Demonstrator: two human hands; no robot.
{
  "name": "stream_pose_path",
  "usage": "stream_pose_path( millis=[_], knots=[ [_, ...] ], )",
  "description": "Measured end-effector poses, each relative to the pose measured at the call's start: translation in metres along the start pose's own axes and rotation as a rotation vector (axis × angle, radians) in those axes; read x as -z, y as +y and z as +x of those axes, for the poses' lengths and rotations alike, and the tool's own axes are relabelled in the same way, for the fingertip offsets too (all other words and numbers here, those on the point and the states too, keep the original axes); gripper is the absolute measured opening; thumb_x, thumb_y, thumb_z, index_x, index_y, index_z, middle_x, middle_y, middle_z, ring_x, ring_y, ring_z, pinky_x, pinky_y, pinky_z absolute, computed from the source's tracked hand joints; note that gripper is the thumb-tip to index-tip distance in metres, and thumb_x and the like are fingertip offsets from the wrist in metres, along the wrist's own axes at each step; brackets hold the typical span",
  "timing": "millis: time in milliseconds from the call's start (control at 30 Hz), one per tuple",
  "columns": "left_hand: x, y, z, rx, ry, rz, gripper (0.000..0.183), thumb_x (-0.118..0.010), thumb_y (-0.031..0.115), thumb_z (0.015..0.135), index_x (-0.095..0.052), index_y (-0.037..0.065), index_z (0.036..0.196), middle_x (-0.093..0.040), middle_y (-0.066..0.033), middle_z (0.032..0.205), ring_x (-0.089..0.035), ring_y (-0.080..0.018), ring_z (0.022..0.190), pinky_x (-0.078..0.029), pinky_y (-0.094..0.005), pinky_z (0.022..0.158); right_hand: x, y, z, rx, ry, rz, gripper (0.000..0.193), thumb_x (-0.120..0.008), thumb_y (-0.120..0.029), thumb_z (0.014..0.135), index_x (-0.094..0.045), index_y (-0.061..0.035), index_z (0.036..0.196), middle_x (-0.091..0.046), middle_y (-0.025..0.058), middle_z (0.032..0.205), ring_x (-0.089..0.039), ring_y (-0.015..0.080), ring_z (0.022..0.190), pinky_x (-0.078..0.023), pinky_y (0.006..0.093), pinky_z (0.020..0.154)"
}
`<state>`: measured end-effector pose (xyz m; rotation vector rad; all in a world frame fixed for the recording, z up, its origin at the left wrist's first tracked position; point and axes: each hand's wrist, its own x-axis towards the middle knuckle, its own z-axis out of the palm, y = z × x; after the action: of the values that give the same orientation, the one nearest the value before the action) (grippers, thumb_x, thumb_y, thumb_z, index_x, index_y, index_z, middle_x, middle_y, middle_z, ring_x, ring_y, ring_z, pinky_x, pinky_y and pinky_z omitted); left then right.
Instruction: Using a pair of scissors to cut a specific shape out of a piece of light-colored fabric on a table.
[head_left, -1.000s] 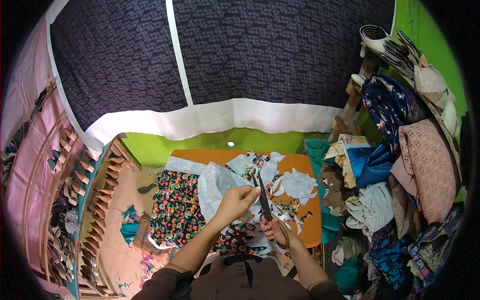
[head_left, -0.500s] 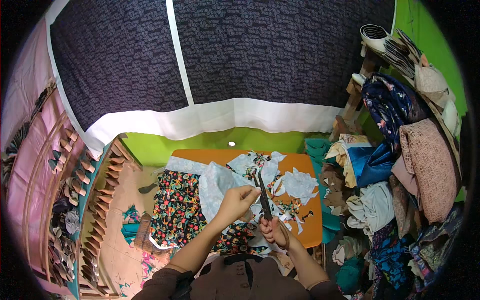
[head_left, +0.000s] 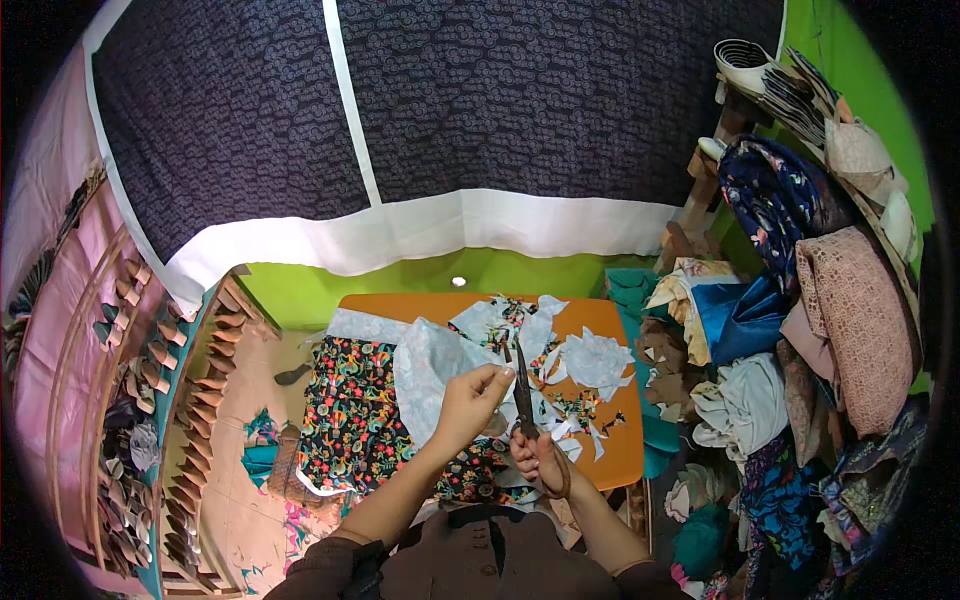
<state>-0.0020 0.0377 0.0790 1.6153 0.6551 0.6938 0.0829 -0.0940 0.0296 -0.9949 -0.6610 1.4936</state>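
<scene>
Dark scissors [head_left: 524, 392] are gripped in my right hand [head_left: 537, 458], blades pointing away from me and parted a little near the tips. My left hand [head_left: 475, 402] is pinched closed just left of the blades; whatever its fingertips hold is too small to make out. Below both hands, black floral fabric [head_left: 350, 410] with a pale underside lies over the orange table [head_left: 622, 440]. A pale, turned-over fabric piece [head_left: 425, 370] rests on it beside my left hand. Cut fabric scraps [head_left: 592, 362] are strewn beyond the scissors and to their right.
Shoe lasts [head_left: 210, 400] stand in rows on a rack at the left. Folded and crumpled cloths [head_left: 740, 405] are heaped at the right, near a rolled pink lace fabric [head_left: 855, 330]. A dark patterned curtain [head_left: 560, 110] hangs at the back. Scraps [head_left: 262, 450] litter the floor.
The whole view has shifted slightly. Both hands stay in nearly the same place, the left still pinched beside the scissors, whose blades remain slightly parted.
</scene>
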Motion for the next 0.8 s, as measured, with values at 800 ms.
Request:
stream_pose_path(
  millis=[800],
  knots=[
    [0.0039, 0.0001, -0.0092, -0.029, -0.082, 0.178, 0.027, -0.050, 0.022, 0.081, -0.053, -0.001, 0.070, -0.043, -0.0019, 0.050, -0.037, -0.0073, 0.048, -0.031, -0.0240, 0.044, -0.0011, -0.0043, -0.0098, -0.029, 0.019, -0.093, 0.058, -0.036, -0.069, 0.066, -0.031, -0.0124, 0.079, -0.027, -0.0071, 0.061, -0.018, 0.0005, 0.045, -0.014, 0.0154, 0.038]
  ],
)
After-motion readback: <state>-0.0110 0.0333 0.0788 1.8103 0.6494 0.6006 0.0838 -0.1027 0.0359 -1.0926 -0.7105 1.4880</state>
